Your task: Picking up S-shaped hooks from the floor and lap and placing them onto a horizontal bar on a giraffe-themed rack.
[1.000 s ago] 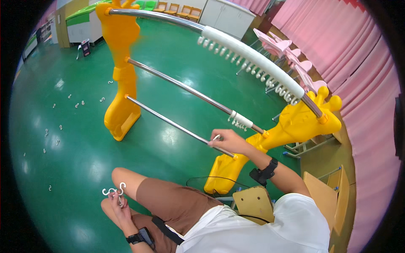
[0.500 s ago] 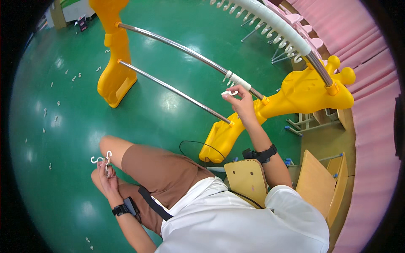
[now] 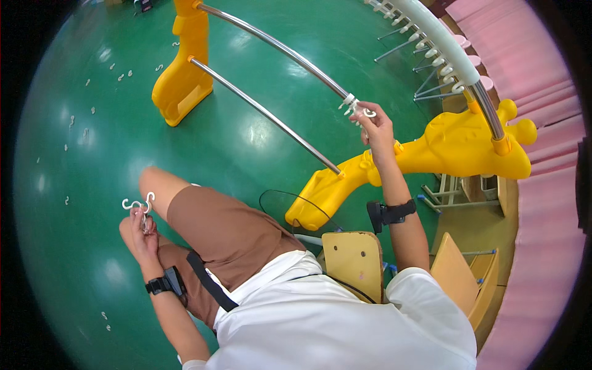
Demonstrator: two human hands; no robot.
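Observation:
Several white S-shaped hooks (image 3: 148, 202) stick up from my left hand (image 3: 145, 242), whose fingers are closed round them above my knee. My right hand (image 3: 378, 131) pinches a white S-shaped hook (image 3: 369, 113) between thumb and fingers. It is at the right end of the upper metal bar (image 3: 280, 48) of a rack, beside a cluster of white hooks (image 3: 350, 102) on that bar. My fingers partly hide this cluster, so I cannot tell whether the pinched hook touches the bar.
Yellow giraffe-shaped posts (image 3: 459, 145) carry the rack's bars, including a lower metal bar (image 3: 265, 114). A white-sleeved top bar (image 3: 444, 46) bears several hooks. Loose hooks (image 3: 86, 132) lie on the green floor. A wooden chair (image 3: 353, 262) and pink curtain (image 3: 536, 246) are at right.
My right hand has moved with its hook to the upper bar's end, now overlapping the hooks there. My left hand keeps its hooks. The whole view has shifted a little.

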